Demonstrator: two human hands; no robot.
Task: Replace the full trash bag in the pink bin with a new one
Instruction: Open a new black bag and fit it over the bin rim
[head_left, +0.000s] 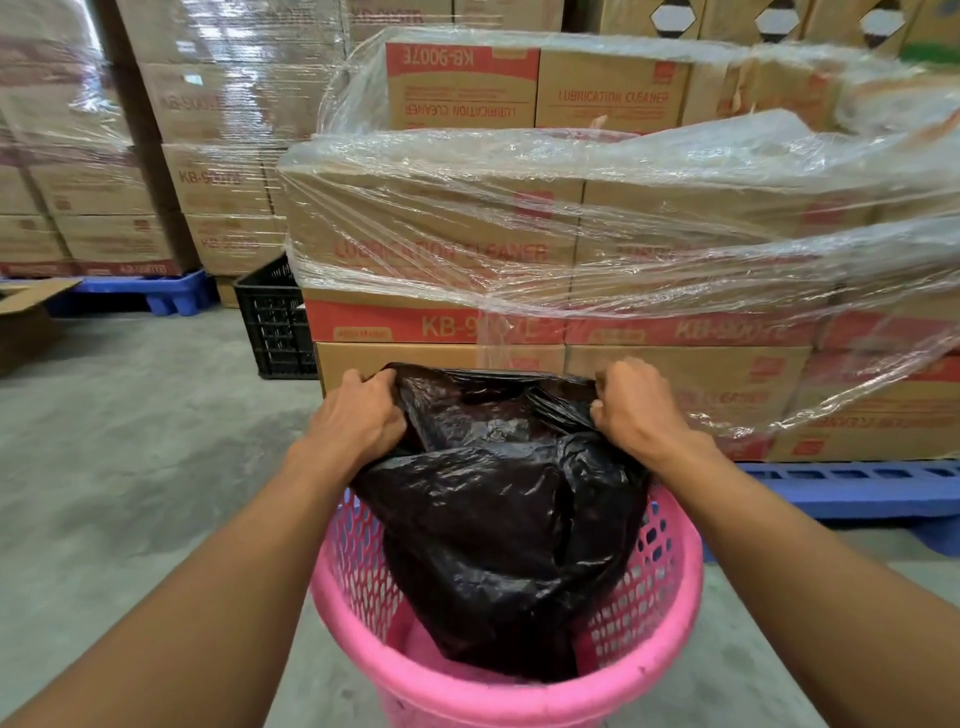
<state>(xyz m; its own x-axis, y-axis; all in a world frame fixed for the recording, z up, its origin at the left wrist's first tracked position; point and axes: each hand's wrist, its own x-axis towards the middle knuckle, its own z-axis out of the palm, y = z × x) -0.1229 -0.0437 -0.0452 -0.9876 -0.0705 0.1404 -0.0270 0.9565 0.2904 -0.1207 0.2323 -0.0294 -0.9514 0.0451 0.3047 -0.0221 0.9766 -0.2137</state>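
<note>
- Nearest the camera, a pink perforated plastic bin (498, 696) is standing on the concrete floor (130, 467), with a bulging black plastic trash bag (498, 519) sitting partly inside it.
- Above the rim, the left hand (358, 415) and right hand (636, 408) are each clenching a corner of the bag's mouth.
- Soft, slick film is looking tear-prone; gathered top edges are seeming the safest hold.
- Behind, shrink-wrapped cardboard boxes (519, 234) are sitting stacked.

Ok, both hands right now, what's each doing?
Left hand: closed on the bag's top edge.
Right hand: closed on the bag's top edge.
</note>
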